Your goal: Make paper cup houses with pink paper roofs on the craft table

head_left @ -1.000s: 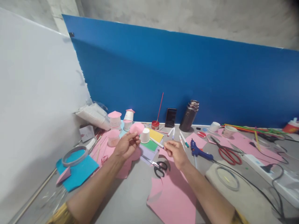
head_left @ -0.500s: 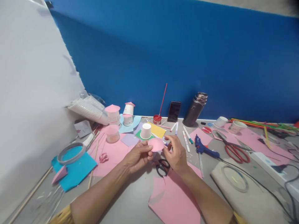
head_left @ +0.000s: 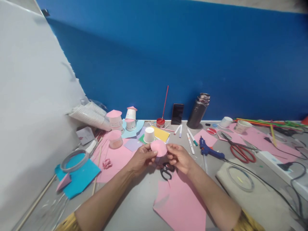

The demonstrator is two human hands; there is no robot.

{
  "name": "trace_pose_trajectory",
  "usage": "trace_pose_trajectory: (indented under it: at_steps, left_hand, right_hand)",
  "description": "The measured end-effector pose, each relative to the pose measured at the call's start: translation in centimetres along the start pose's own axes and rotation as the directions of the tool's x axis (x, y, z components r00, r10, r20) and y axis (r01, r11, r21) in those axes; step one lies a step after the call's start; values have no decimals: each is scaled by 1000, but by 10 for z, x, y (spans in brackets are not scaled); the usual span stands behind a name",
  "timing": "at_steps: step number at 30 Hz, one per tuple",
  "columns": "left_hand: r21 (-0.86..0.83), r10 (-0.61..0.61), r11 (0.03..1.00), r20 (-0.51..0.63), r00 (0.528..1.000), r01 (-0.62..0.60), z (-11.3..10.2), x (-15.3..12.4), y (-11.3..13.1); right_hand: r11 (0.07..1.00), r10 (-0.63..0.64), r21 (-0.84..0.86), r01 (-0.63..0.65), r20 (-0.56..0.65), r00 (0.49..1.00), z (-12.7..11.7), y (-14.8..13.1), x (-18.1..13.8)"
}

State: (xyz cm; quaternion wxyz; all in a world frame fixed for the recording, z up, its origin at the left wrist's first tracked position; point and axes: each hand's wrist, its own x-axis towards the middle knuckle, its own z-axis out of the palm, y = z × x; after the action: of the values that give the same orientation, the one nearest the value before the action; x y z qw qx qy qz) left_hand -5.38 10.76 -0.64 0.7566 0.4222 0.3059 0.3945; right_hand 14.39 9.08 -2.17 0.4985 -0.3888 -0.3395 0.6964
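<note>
Both my hands hold a small pink paper circle (head_left: 158, 148) above the grey table (head_left: 137, 205). My left hand (head_left: 141, 158) pinches its left edge and my right hand (head_left: 179, 157) pinches its right edge, fingers closed on the paper. Black-handled scissors (head_left: 166, 170) lie on the table just under my hands, beside a large pink paper sheet (head_left: 180, 205). An upturned white paper cup (head_left: 149, 135) stands on coloured sheets just beyond the circle.
Pink-roofed cup houses (head_left: 115, 119) and a stack of cups (head_left: 88, 114) stand at the back left. A blue glue gun (head_left: 209, 151), red scissors (head_left: 240, 152), markers (head_left: 190, 142), a flask (head_left: 198, 110), a phone (head_left: 177, 114) and a red paint pot (head_left: 160, 122) lie to the right and behind. Tape roll (head_left: 73, 160) on blue paper at left.
My left hand brought the pink circle from the left toward the middle, and my right hand came in and took hold of its other edge. The view tilted down slightly.
</note>
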Motion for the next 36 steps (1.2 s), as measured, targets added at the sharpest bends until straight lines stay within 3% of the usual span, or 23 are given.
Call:
trace_pose_trajectory:
  at_steps: [6, 8, 9, 11, 13, 14, 16, 20, 24, 26, 29, 31, 34, 36]
  left_hand:
    - [113, 44, 993, -25, 999, -41, -5, 1, -5]
    - [184, 104, 980, -122, 987, -81, -8, 5, -4]
    - [250, 179, 960, -211, 961, -124, -11, 8, -2]
    - [451, 386, 871, -385, 839, -193, -17, 18, 4]
    - [665, 549, 728, -418, 724, -168, -25, 32, 12]
    - [739, 577, 662, -394, 716, -126, -29, 39, 15]
    - [804, 570, 591, -356, 740, -68, -37, 54, 19]
    - [800, 549, 594, -332, 767, -79, -47, 75, 16]
    - [783, 562, 607, -303, 770, -135, -43, 74, 16]
    - [733, 529, 651, -255, 809, -195, -37, 66, 23]
    - [456, 389, 842, -145, 910, -288, -27, 50, 39]
    - [212, 296, 938, -84, 951, -274, -24, 38, 47]
    - [-99, 164, 981, -30, 986, -166, -23, 21, 49]
    - [-286, 79, 956, 9, 997, -73, -25, 11, 45]
  right_hand:
    - [982, 63, 176, -75, 69, 996, -8, 5, 4]
    - [974, 43, 220, -56, 66, 997, -12, 4, 7]
    - [970, 30, 241, -43, 59, 998, -14, 4, 8]
    - [960, 3, 279, -14, 40, 999, -19, 3, 9]
    - [951, -20, 309, 14, 16, 1000, -23, 2, 11]
    - [947, -29, 321, 25, 6, 1000, -25, 1, 11]
    - [939, -43, 341, 43, -8, 999, -27, 2, 12]
    - [926, -63, 372, 68, -26, 998, -29, 3, 14]
    - [909, -83, 406, 93, -42, 996, -30, 1, 14]
    - [899, -91, 425, 104, -51, 995, -30, -2, 14]
    - [891, -95, 442, 109, -55, 994, -31, -4, 13]
    - [890, -89, 444, 102, -51, 995, -31, -5, 12]
    - [892, -74, 444, 88, -50, 996, -33, -4, 13]
    - [892, -65, 444, 83, -54, 996, -34, -3, 14]
